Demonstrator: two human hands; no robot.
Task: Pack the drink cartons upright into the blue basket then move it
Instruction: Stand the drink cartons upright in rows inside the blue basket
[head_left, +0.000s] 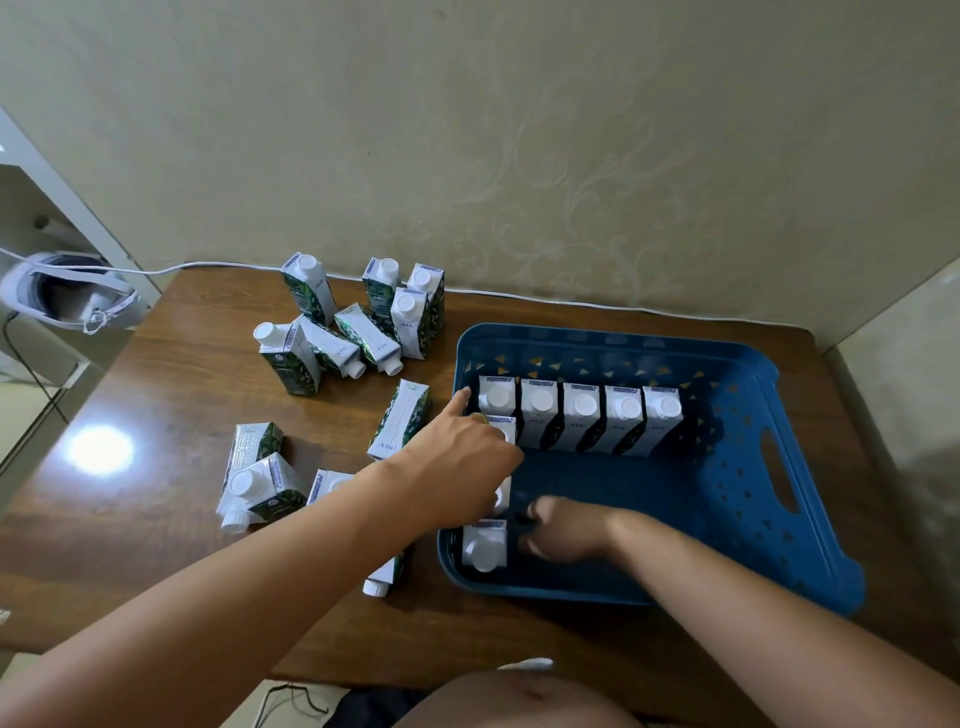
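A blue basket (737, 545) stands on the right half of the wooden table (171, 395). Five drink cartons (582, 421) stand upright in a row along its back wall. Another upright carton (484, 546) is in its front left corner. My left hand (462, 460) reaches over the basket's left wall with the index finger stretched out, and the other fingers curl down on a carton (503, 492) that it mostly hides. My right hand (563, 530) is inside the basket just right of the corner carton, blurred, fingers loosely curled, holding nothing I can see.
Several loose cartons lie and stand on the table left of the basket: a back group (358, 322), one lying by the basket (400, 421), a front group (257, 475). A white headset (67, 296) and a white cable (218, 266) are at the back left.
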